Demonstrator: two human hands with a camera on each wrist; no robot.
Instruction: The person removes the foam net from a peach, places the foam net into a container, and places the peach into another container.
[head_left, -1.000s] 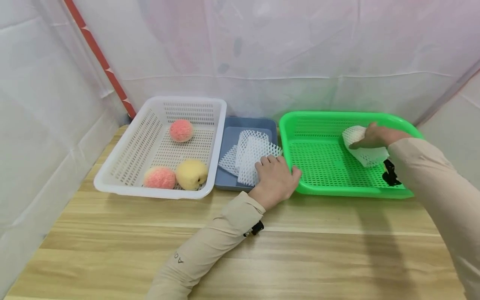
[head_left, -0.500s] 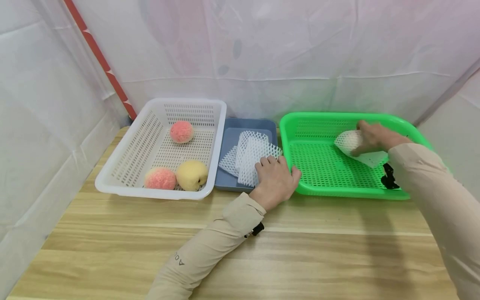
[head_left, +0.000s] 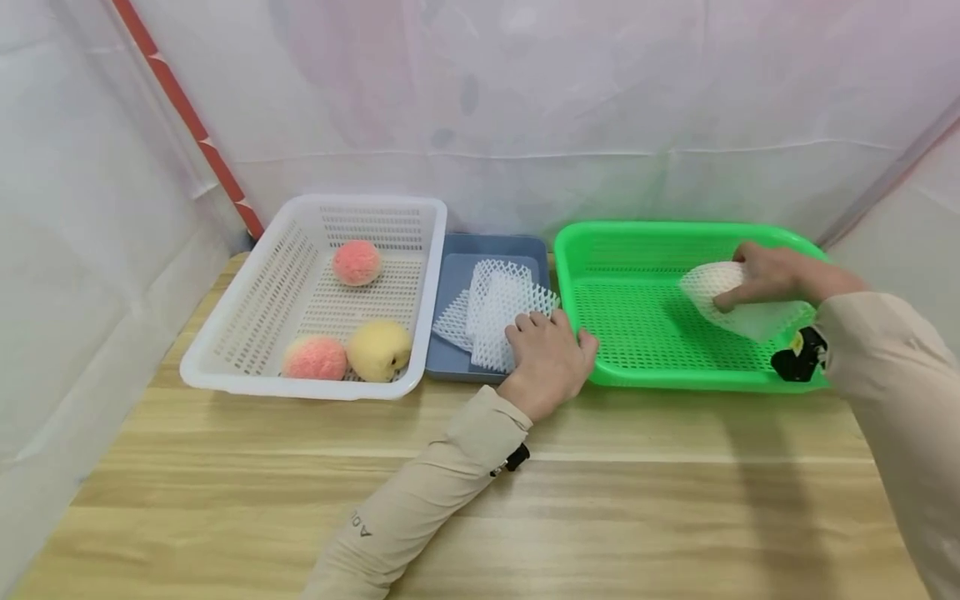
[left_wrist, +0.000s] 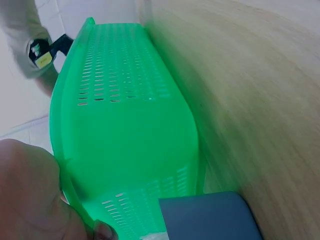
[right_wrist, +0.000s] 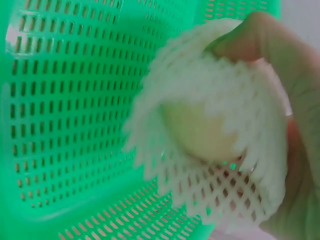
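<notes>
In the head view my right hand (head_left: 772, 275) grips a pale fruit in a white foam net (head_left: 707, 287) inside the green basket (head_left: 645, 379). The right wrist view shows the net's toothed opening, with the pale yellow fruit (right_wrist: 195, 127) partly covered; its kind cannot be told. The thumb presses the net's outside. My left hand (head_left: 547, 362) holds the green basket's left rim, its thumb over the edge and its fingers beside several flat foam nets (head_left: 495, 321) in the blue-grey tray (head_left: 461, 258). A left fingertip (left_wrist: 103, 231) shows against the basket's outer wall.
A white basket (head_left: 262, 383) stands at the left with two pink peaches (head_left: 357, 263) and a yellow fruit (head_left: 380, 350) with a dark spot. All containers stand along the back of the wooden table (head_left: 637, 500), before a white curtain (head_left: 540, 100).
My right hand first shifted left with the netted fruit, then back to the right, turning it slightly. The left hand stays at the green basket's rim.
</notes>
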